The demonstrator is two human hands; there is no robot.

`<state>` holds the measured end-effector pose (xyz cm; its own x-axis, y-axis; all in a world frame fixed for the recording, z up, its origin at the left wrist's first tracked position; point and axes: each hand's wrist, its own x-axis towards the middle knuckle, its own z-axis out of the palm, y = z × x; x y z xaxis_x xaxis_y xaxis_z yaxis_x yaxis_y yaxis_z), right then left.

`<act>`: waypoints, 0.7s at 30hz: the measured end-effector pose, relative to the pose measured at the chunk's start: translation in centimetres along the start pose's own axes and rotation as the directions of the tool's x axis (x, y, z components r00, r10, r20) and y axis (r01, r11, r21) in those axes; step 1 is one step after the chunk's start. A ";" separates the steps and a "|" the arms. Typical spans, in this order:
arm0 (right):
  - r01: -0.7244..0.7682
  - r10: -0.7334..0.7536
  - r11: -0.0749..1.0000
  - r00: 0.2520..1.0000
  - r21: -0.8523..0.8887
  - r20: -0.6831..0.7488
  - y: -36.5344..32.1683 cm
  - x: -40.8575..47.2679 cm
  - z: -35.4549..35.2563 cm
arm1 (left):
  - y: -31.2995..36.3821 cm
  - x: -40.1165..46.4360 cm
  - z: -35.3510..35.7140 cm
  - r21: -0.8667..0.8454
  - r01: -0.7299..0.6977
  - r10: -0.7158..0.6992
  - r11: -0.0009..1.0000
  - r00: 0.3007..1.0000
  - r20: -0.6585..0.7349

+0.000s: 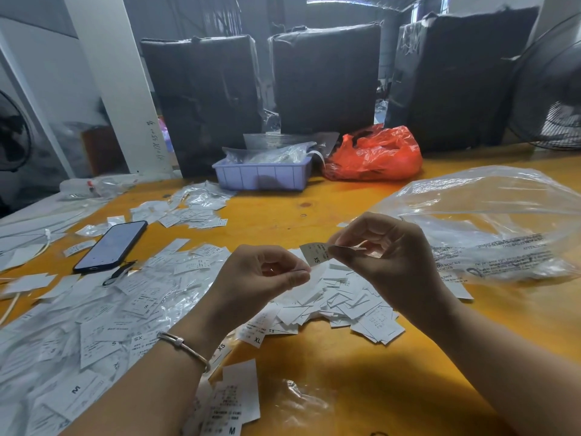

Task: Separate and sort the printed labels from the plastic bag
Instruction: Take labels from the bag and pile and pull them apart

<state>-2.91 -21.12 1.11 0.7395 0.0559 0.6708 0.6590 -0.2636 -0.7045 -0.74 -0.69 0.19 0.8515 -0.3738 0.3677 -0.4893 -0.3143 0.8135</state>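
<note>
White printed "XS" label [315, 253] is pinched between left hand [269, 273] and right hand [382, 253], above a heap of loose white paper labels [339, 302] on the yellow bench [393, 372]. Right of that heap lies a clear crumpled plastic bag [490, 221].

Labels and bag on my table

I see one white XS label [315, 253] raised at centre; loose white labels [342, 302] heaped beneath it; clear, crumpled plastic bag [490, 221] lying at three o'clock.
</note>
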 end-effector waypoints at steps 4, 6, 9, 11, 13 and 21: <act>0.023 -0.023 0.999 1.000 -0.021 0.013 0.1 0.0 0.1 | -0.2 0.1 0.0 0.020 0.023 -0.024 1.000 0.999 0.034; 0.028 -0.027 1.000 0.999 -0.011 0.018 0.1 0.1 0.1 | -0.1 0.1 0.0 0.016 0.028 -0.029 0.999 0.999 0.042; 0.046 -0.043 0.998 0.997 -0.040 0.057 0.2 0.1 -0.1 | 0.0 0.0 0.0 0.004 0.033 -0.033 0.999 0.998 0.045; 0.040 -0.036 0.998 0.996 -0.049 0.080 0.3 0.0 -0.2 | 0.1 0.0 0.0 -0.011 0.045 -0.044 0.999 0.998 0.040; 0.026 -0.021 0.998 0.995 -0.054 0.094 0.5 0.1 -0.3 | 0.1 0.1 0.0 -0.025 0.054 -0.053 0.998 0.998 0.043; -0.030 0.032 0.999 0.978 -0.013 0.207 1.0 0.0 0.1 | 0.0 0.1 0.4 0.006 0.042 -0.042 0.999 0.997 0.071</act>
<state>-2.23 -21.27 0.38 0.7729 0.2452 0.5853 0.6344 -0.2781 -0.7212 -0.71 -1.05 0.04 0.8559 -0.4210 0.3005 -0.4545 -0.3350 0.8253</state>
